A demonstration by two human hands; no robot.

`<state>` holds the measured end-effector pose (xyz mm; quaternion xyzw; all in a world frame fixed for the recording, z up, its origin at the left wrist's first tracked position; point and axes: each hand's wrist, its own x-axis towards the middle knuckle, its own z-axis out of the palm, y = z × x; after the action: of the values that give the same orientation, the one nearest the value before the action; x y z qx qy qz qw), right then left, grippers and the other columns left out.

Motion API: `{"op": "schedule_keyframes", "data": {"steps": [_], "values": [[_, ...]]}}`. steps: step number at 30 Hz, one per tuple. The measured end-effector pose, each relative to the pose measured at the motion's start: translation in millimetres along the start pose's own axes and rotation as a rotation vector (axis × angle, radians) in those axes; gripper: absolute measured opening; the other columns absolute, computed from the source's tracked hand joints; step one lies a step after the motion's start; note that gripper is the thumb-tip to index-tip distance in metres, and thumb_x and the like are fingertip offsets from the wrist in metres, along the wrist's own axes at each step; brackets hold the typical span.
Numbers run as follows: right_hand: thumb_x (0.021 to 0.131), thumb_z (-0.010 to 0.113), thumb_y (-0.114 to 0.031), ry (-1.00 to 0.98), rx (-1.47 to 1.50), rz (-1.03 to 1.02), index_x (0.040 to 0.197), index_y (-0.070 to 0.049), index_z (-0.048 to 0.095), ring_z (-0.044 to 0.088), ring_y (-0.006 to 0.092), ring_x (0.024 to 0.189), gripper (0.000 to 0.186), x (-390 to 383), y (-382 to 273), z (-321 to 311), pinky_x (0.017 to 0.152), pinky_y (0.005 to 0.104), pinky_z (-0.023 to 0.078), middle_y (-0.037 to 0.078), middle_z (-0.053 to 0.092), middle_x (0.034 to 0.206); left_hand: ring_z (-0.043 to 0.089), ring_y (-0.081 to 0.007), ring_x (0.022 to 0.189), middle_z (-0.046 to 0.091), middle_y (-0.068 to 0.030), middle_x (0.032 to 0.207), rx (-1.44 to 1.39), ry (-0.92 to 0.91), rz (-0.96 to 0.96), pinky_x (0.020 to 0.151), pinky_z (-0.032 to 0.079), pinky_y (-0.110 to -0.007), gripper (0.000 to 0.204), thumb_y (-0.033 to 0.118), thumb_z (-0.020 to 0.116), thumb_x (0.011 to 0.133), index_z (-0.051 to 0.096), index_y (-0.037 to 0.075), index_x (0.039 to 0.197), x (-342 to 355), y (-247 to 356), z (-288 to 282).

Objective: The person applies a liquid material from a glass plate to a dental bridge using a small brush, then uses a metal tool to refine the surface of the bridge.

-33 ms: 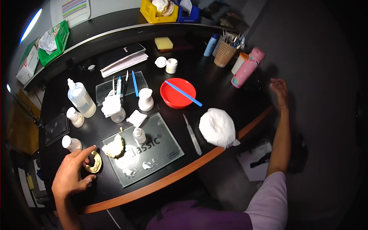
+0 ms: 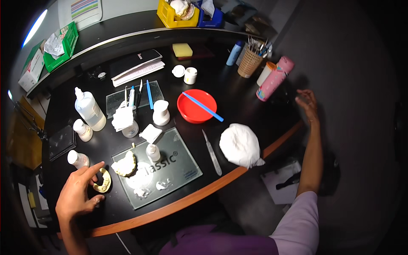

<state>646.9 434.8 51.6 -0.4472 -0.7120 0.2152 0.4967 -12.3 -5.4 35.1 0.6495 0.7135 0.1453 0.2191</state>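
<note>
My left hand (image 2: 80, 190) is at the table's near left, thumb and forefinger spread apart. Between them and just to the right lies a yellowish horseshoe-shaped dental cast (image 2: 103, 180); whether the hidden fingers touch it I cannot tell. Out past the table's right edge, my right hand (image 2: 308, 104) is raised with loosely bent fingers apart and nothing in it. Nearest to it is a pink bottle (image 2: 275, 79). A second dental cast (image 2: 124, 165) sits on a glass slab (image 2: 187, 159) with a small white bottle (image 2: 153, 152) and white scraps (image 2: 141, 193).
A knife (image 2: 212, 154) lies beside a white wrapped bundle (image 2: 240, 145) near the front edge. Behind stands a red bowl (image 2: 189, 114) with a blue stick (image 2: 202, 106) across it. Leftward are a squeeze bottle (image 2: 90, 111) and white jars (image 2: 78, 159). A wicker cup (image 2: 250, 64) holds tools.
The whole view has shifted slightly. My right hand's fingers look a little more spread. My left hand keeps its pose beside the dental cast.
</note>
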Motion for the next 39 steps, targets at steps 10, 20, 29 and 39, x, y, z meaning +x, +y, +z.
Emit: {"op": "schedule_keyframes", "data": {"steps": [10, 20, 29, 39], "values": [[0.053, 0.101, -0.008, -0.570, -0.242, 0.224, 0.126, -0.016, 0.049, 0.043, 0.0251, 0.143, 0.090, 75.7, 28.1, 18.6, 0.118, 0.0444, 0.031, 0.002, 0.052, 0.136, 0.056, -0.0272, 0.089, 0.060, -0.0135, 0.104, -0.018, 0.210, -0.110, 0.085, 0.048, -0.036, 0.109, 0.005, 0.088, 0.040, 0.058, 0.001, 0.144, -36.1, -9.7, 6.6], [0.051, 0.099, 0.000, -0.622, -0.219, 0.134, 0.125, -0.013, 0.048, 0.047, 0.0223, 0.135, 0.091, 81.4, 60.3, -0.5, 0.119, 0.0369, 0.033, 0.002, 0.051, 0.129, 0.055, -0.0239, 0.088, 0.059, -0.0101, 0.100, -0.056, 0.256, -0.199, 0.082, 0.050, -0.036, 0.109, 0.010, 0.089, 0.043, 0.057, 0.002, 0.147, -33.2, 4.3, 2.6], [0.049, 0.098, 0.004, -0.602, -0.242, 0.193, 0.125, -0.015, 0.048, 0.048, 0.0215, 0.133, 0.092, 79.8, 65.2, -2.1, 0.118, 0.0370, 0.036, 0.002, 0.055, 0.128, 0.055, -0.0234, 0.087, 0.060, -0.0099, 0.098, -0.017, 0.317, -0.137, 0.082, 0.050, -0.036, 0.106, 0.019, 0.091, 0.048, 0.057, 0.002, 0.147, -37.9, -0.1, 4.1], [0.051, 0.101, 0.000, -0.657, -0.189, 0.037, 0.143, -0.014, 0.045, 0.044, 0.0235, 0.142, 0.109, 89.0, 102.0, -6.4, 0.121, 0.0406, 0.034, 0.005, 0.052, 0.139, 0.057, -0.0261, 0.087, 0.061, -0.0123, 0.099, -0.021, 0.293, -0.122, 0.082, 0.050, -0.038, 0.100, 0.021, 0.090, 0.052, 0.057, -0.001, 0.145, -56.2, -5.0, -5.8]]}}
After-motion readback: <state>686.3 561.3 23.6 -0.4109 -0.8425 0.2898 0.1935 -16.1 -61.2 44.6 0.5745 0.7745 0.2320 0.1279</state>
